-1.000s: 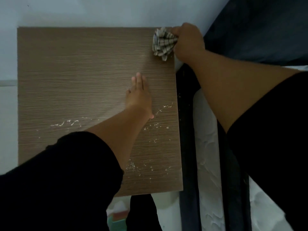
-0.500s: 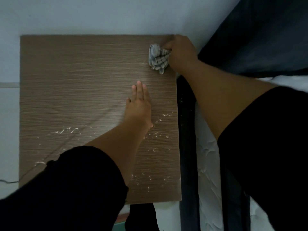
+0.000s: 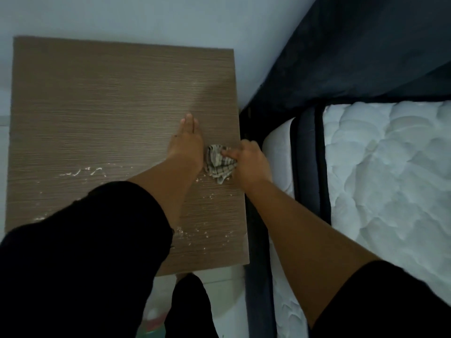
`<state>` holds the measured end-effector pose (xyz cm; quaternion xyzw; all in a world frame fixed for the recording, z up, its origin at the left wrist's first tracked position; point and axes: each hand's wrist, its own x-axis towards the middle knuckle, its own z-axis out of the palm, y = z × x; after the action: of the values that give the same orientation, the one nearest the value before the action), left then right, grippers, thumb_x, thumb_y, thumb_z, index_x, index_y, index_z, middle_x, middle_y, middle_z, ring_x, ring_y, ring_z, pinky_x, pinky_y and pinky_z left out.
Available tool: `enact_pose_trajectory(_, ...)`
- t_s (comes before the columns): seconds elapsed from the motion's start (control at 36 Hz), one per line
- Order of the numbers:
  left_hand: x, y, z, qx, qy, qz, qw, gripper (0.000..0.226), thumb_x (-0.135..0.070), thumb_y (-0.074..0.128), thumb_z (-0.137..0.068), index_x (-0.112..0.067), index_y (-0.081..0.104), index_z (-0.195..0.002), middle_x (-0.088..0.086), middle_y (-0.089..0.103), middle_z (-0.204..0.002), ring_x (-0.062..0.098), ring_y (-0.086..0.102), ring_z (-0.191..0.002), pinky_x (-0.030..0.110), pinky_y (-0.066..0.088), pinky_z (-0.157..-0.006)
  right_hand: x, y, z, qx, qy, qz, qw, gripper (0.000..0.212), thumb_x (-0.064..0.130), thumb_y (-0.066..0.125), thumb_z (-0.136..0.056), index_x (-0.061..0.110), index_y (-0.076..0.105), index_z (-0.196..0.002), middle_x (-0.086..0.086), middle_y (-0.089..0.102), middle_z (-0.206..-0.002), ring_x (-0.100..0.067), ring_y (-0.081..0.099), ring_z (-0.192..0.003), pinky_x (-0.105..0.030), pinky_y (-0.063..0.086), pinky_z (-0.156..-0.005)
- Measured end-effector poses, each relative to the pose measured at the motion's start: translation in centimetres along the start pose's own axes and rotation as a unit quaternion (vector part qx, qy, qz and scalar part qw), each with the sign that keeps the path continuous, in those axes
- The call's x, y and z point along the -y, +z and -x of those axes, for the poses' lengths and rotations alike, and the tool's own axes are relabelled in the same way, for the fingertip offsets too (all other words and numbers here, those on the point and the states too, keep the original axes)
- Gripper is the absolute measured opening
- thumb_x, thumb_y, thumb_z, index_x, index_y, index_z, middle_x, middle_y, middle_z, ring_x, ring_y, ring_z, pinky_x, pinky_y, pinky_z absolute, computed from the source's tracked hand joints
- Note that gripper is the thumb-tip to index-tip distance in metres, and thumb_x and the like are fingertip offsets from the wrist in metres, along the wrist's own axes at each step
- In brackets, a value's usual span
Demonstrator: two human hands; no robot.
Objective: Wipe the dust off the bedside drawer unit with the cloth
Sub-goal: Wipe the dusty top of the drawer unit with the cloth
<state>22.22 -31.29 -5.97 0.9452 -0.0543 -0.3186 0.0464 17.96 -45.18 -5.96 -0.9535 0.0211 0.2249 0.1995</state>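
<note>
Mid-wipe: right hand (image 3: pixel 249 164) grips cloth (image 3: pixel 218 164) on drawer unit (image 3: pixel 97 106); left hand (image 3: pixel 186 142) flat, braced. Next: sweep remaining dust (image 3: pixel 83 172).

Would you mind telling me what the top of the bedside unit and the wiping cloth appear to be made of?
The drawer unit top looks like wood-grain laminate or veneer: fine, even parallel grain lines and a matte grey-brown face; solid wood cannot be ruled out. The cloth, gripped by the right hand, looks like thin woven fabric, probably cotton: a checked weave, soft crumpled folds.
</note>
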Motion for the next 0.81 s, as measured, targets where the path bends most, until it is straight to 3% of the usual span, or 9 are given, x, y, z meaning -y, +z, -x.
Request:
enact_pose_trajectory(0.08,0.9,-0.1,0.6,0.02,0.015,0.038,0.999,0.092,-0.024,0.061,-0.089,-0.008,-0.006,-0.149,0.005,-0.013,-0.158,0.021,-0.003,-0.146,0.036,0.012,-0.119,0.2,-0.9,0.2,0.034,-0.022,0.052,0.998,0.032,0.014,0.052,-0.095,0.02,0.062,-0.124,-0.008,0.053,-0.12,-0.023,0.048,-0.115,-0.027,0.042,-0.094)
enact_pose_trajectory(0.17,3.0,-0.2,1.2,0.014,-0.006,0.106,0.994,0.078,-0.03,0.052,-0.094,-0.013,0.001,-0.151,0.001,-0.003,-0.159,0.025,0.011,-0.145,0.038,0.018,-0.116,1.2,-2.8,-1.0,0.059,-0.008,0.049,0.997,0.021,0.007,0.052,-0.09,0.009,0.07,-0.1,-0.006,0.061,-0.101,-0.024,0.06,-0.102,-0.024,0.046,-0.078)
enact_pose_trajectory(0.22,5.3,-0.3,1.7,-0.011,-0.042,0.144,0.989,0.069,-0.029,0.047,-0.097,-0.015,0.006,-0.151,0.001,0.004,-0.159,0.025,0.014,-0.145,0.039,0.02,-0.115,3.1,-3.8,-1.9,0.034,-0.016,0.044,0.998,0.019,0.002,0.051,-0.085,0.009,0.068,-0.089,-0.008,0.061,-0.095,-0.027,0.061,-0.098,-0.024,0.044,-0.072)
enact_pose_trajectory(0.28,7.9,-0.2,2.3,-0.037,-0.071,0.153,0.985,0.064,-0.028,0.043,-0.098,-0.015,0.009,-0.15,0.001,0.004,-0.159,0.024,0.009,-0.146,0.039,0.017,-0.116,5.6,-4.2,-2.7,0.007,-0.034,0.035,0.999,0.025,0.0,0.048,-0.085,0.009,0.068,-0.095,-0.016,0.061,-0.101,-0.03,0.059,-0.098,-0.03,0.047,-0.079)
enact_pose_trajectory(0.33,10.5,-0.1,2.8,-0.047,-0.099,0.155,0.982,0.061,-0.028,0.04,-0.099,-0.013,0.009,-0.15,0.002,0.001,-0.159,0.024,0.004,-0.146,0.04,0.014,-0.116,7.9,-4.2,-3.4,-0.007,-0.047,0.018,0.999,0.024,0.0,0.047,-0.085,0.015,0.065,-0.089,-0.017,0.059,-0.098,-0.032,0.059,-0.098,-0.032,0.049,-0.083)
enact_pose_trajectory(0.47,17.3,0.0,4.9,-0.068,-0.209,0.178,0.959,0.064,-0.038,0.036,-0.099,-0.004,0.015,-0.148,0.013,0.006,-0.157,0.03,0.005,-0.145,0.045,0.014,-0.117,13.6,-1.7,-4.9,-0.008,-0.058,0.021,0.998,0.034,0.008,0.051,-0.089,0.015,0.061,-0.12,-0.017,0.053,-0.123,-0.031,0.05,-0.116,-0.034,0.043,-0.094)
enact_pose_trajectory(0.64,23.5,1.1,7.2,-0.086,-0.326,0.27,0.902,0.07,-0.05,0.026,-0.097,0.003,0.024,-0.143,0.023,0.023,-0.149,0.037,0.021,-0.139,0.049,0.019,-0.114,19.4,3.2,-6.0,0.024,-0.029,0.037,0.999,0.041,0.011,0.047,-0.093,0.017,0.048,-0.134,-0.013,0.046,-0.137,-0.029,0.045,-0.127,-0.039,0.039,-0.106)
enact_pose_trajectory(0.72,25.0,1.4,7.5,-0.066,-0.34,0.318,0.883,0.071,-0.05,0.016,-0.098,0.004,0.024,-0.144,0.025,0.026,-0.149,0.039,0.026,-0.137,0.043,0.018,-0.113,21.4,5.3,-5.9,0.029,-0.012,0.063,0.998,0.048,0.013,0.041,-0.097,0.017,0.033,-0.145,-0.013,0.036,-0.143,-0.029,0.038,-0.132,-0.037,0.033,-0.108)
enact_pose_trajectory(0.81,26.5,1.4,8.0,-0.052,-0.335,0.359,0.87,0.074,-0.054,0.007,-0.097,-0.001,0.028,-0.144,0.024,0.028,-0.15,0.036,0.028,-0.138,0.04,0.016,-0.114,23.7,6.8,-5.7,0.014,-0.038,0.08,0.996,0.042,0.014,0.038,-0.098,0.017,0.041,-0.139,-0.013,0.042,-0.137,-0.028,0.042,-0.128,-0.036,0.038,-0.103)
